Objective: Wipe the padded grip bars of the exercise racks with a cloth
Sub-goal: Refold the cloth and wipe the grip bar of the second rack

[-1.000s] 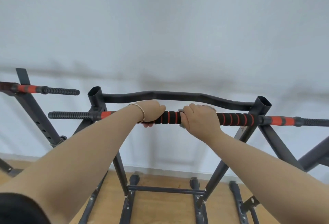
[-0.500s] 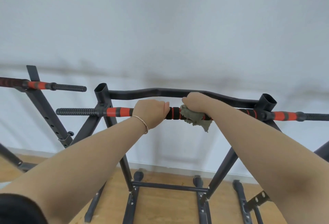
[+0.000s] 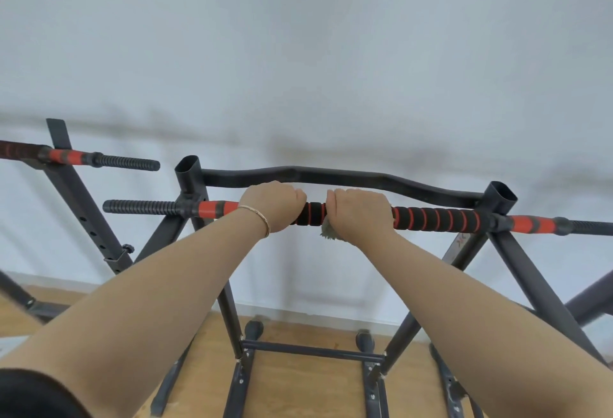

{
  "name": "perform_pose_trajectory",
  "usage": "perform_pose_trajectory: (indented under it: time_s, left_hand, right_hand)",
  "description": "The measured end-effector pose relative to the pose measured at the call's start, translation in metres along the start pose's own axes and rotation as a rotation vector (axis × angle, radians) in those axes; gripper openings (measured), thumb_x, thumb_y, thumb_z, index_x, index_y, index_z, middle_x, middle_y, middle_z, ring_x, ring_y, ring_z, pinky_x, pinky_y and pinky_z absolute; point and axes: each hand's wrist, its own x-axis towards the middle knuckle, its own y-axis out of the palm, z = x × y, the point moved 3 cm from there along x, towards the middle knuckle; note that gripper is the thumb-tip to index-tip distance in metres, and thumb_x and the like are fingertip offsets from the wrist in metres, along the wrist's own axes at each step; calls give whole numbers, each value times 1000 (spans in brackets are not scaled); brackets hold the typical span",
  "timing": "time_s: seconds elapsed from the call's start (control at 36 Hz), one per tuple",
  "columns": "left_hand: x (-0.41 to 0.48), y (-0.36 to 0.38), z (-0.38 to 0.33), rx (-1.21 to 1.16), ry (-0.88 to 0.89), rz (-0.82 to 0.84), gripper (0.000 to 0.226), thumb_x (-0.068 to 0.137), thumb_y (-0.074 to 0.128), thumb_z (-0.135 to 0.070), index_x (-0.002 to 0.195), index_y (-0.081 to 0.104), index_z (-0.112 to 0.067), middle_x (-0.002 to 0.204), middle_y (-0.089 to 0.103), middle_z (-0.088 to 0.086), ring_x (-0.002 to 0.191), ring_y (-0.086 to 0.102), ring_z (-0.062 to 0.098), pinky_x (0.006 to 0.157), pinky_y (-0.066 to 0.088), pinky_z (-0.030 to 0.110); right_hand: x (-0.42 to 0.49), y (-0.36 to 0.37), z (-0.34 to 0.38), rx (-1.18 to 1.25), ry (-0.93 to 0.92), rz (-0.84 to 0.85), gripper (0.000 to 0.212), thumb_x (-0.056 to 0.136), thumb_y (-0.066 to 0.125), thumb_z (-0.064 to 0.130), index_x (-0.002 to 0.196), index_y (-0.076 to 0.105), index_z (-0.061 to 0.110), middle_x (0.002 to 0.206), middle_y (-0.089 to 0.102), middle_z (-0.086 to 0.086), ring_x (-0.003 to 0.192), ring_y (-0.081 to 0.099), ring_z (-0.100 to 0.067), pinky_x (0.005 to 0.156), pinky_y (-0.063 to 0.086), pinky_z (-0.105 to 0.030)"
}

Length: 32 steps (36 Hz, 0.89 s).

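- Sticker [image 3: 459, 240] on the right post [image 3: 456, 261]: too blurred to read.
- Left hand [image 3: 273, 207] grips the bar [image 3: 434, 218].
- Right hand [image 3: 360, 215], just beside, wraps cloth [image 3: 329, 232] round it.

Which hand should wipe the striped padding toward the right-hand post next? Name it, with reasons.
Right. The right hand holds the cloth against the padded bar, directly beside that striped stretch. The left hand grips the bar bare, farther from it, apparently steadying.
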Motion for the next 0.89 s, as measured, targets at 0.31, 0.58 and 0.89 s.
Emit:
perform_pose_trajectory:
  time_s: [0.31, 0.58, 0.89]
  left_hand:
    - [-13, 3, -5, 9, -12, -94, 19, 89, 54, -18, 86, 36, -16, 62, 45, -3, 59, 53, 21, 49, 42, 31]
    - [0, -1, 4, -514, -156, 316, 28, 92, 39, -29, 84, 53, -7, 53, 60, 2, 41, 53, 17, 47, 44, 25]
    - [-44, 11, -19, 56, -76, -337, 18, 87, 58, -24, 73, 50, -18, 55, 37, -2, 44, 41, 23, 47, 41, 26]
  right_hand:
    - [36, 2, -17, 365, 3, 432, 29, 99, 35, 14, 71, 43, 13, 74, 51, -3, 70, 53, -24, 56, 38, -32]
    - [-19, -1, 3, 3, 28, -330, 22, 71, 62, 11, 61, 44, 17, 53, 33, 3, 39, 34, -17, 43, 29, -20]
    - [30, 12, -15, 577, 149, 486, 34, 98, 32, 28, 71, 48, 16, 74, 55, -2, 71, 55, -24, 56, 34, -34]
